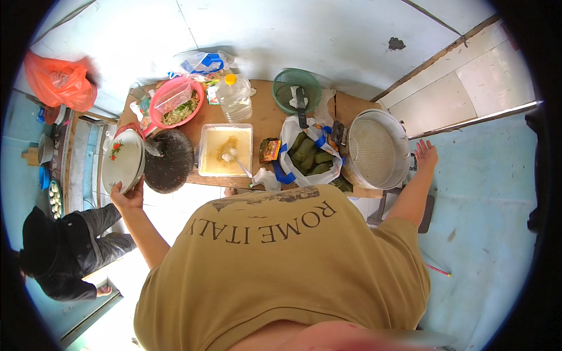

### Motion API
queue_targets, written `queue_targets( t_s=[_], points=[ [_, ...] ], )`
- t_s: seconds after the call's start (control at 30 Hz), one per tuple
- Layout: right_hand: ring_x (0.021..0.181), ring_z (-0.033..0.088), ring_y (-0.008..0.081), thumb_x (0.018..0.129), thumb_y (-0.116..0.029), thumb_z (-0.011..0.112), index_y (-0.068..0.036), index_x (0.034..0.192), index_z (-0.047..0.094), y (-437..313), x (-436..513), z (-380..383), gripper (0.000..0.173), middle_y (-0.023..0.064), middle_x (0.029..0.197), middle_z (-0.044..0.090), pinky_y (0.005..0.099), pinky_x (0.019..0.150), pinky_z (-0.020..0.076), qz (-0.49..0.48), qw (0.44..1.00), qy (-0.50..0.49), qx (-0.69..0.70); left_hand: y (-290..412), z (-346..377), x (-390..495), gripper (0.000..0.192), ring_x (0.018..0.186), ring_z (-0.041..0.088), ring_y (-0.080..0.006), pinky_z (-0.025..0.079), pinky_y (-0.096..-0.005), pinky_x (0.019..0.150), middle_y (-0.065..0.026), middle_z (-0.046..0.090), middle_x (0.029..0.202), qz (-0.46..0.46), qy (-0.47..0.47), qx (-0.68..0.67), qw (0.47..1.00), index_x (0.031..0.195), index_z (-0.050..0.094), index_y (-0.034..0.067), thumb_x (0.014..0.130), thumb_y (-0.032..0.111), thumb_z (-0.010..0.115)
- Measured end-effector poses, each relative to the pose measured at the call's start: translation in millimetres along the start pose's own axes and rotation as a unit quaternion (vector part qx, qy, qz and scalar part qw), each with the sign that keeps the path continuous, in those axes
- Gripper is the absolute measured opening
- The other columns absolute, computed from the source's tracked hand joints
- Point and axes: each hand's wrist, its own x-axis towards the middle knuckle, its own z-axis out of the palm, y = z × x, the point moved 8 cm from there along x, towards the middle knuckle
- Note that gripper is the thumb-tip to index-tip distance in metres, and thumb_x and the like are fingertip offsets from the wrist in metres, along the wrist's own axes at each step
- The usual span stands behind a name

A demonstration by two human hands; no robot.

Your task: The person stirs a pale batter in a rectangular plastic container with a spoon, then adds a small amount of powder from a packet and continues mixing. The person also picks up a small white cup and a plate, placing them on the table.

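Observation:
My left hand (128, 196) grips the near edge of white plates with red flowers (124, 162), which look stacked, beside a dark stone mortar (169, 161). My right hand (425, 154) has its fingers apart beside a large perforated metal steamer pot (376, 147), near its side handle; whether it touches the pot I cannot tell. Between them, a clear plastic container (225, 131) holds a pale liquid with a whitish lump and a spoon. A plastic bag (287, 169) to its right is filled with leaf-wrapped bundles (307, 151).
A pink basin (199, 107) with chopped greens, an oil bottle (234, 98) and a green basket (277, 94) with a black-handled knife (301, 109) stand along the table's back. An orange bag (79, 87) hangs at left. A person in black (66, 245) stands at lower left.

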Motion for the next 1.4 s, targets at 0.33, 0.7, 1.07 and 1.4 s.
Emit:
queue_targets(
  t_s=[0.33,0.7,1.07,1.4],
  points=[
    [0.103,0.056,0.0224,0.099,-0.032,0.031,-0.012,0.135,0.04,32.2,51.0,-17.8,0.042,0.0054,0.128,0.052,0.0378,0.083,0.0464,0.064,0.996,0.015,0.057,-6.4,-27.0,-17.1,0.056,0.118,0.043,-0.0477,0.043,-0.065,0.091,-0.0251,0.04,0.131,-0.006,0.035,-0.065,0.997,0.136,0.029,0.003,0.082,0.012,0.04],
    [0.11,0.055,0.026,0.1,-0.031,0.026,-0.008,0.131,0.044,16.6,68.6,0.3,0.043,0.0083,0.127,0.053,0.0417,0.087,0.0483,0.062,0.994,-0.012,0.093,-8.9,-36.9,-30.9,0.054,0.12,0.042,-0.0456,0.042,-0.0653,0.092,-0.0225,0.04,0.132,0.005,0.054,-0.083,0.995,0.135,0.032,0.005,0.082,0.012,0.041],
    [0.111,0.055,0.0353,0.099,-0.021,0.025,-0.017,0.147,0.002,16.9,83.9,-5.6,0.053,0.0205,0.137,0.04,0.0504,0.088,0.05,0.057,0.979,-0.028,0.196,-15.9,-42.9,-26.1,0.055,0.122,0.04,-0.0464,0.041,-0.0663,0.093,-0.0239,0.037,0.134,-0.002,0.067,-0.087,0.994,0.136,0.03,0.004,0.081,0.009,0.039],
    [0.1,0.058,0.0295,0.098,-0.023,0.036,-0.007,0.133,0.036,21.8,36.3,7.9,0.038,0.0213,0.115,0.052,0.0451,0.086,0.0517,0.092,0.97,0.017,0.225,-23.4,-51.8,-11.3,0.058,0.117,0.043,-0.0477,0.044,-0.066,0.091,-0.0244,0.038,0.13,-0.015,0.052,-0.081,0.995,0.133,0.03,0.002,0.075,0.002,0.039]
  ],
)
